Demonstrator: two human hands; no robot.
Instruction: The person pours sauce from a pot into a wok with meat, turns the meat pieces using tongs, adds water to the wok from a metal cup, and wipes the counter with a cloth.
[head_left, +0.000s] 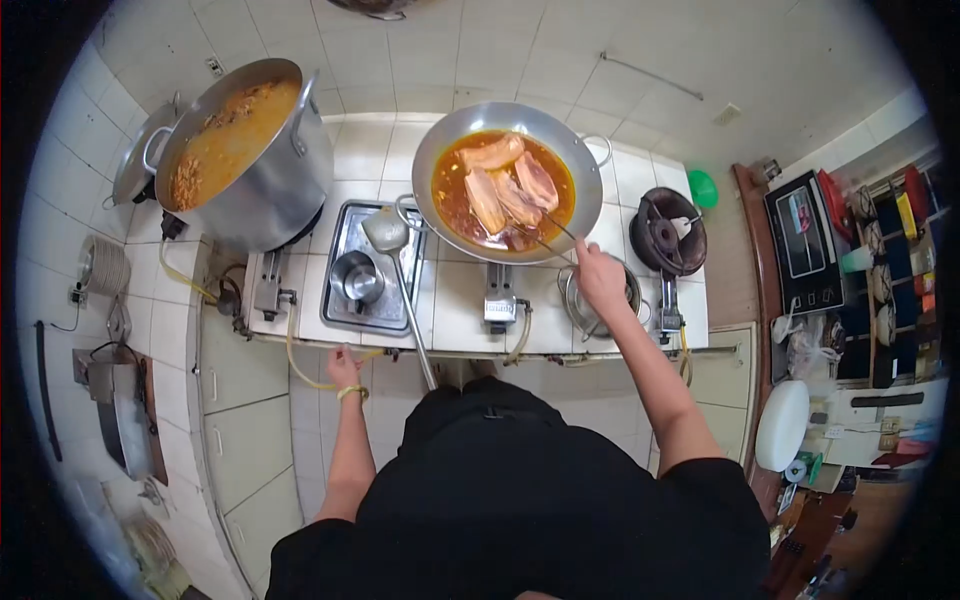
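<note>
A wide metal wok (592, 190) on the counter holds several slabs of meat (537, 181) in reddish-brown liquid. My right hand (603, 280) is closed on thin metal tongs (562, 240), whose tips reach into the wok by the lower slabs. Near the counter's front edge, below the metal tray (375, 322), hangs my left hand (344, 367), with a yellow bangle at the wrist. Its fingers look curled, and whether anything is in them is too small to tell. A long-handled ladle (386, 230) rests across the tray beside a small metal cup (356, 279).
A large pot (290, 185) of orange stew stands at the left, its lid (138, 165) behind. Right of the wok are a lidded pan (577, 300), a dark burner (668, 235) and a green bowl (703, 188). Gas hoses run along the counter's front edge.
</note>
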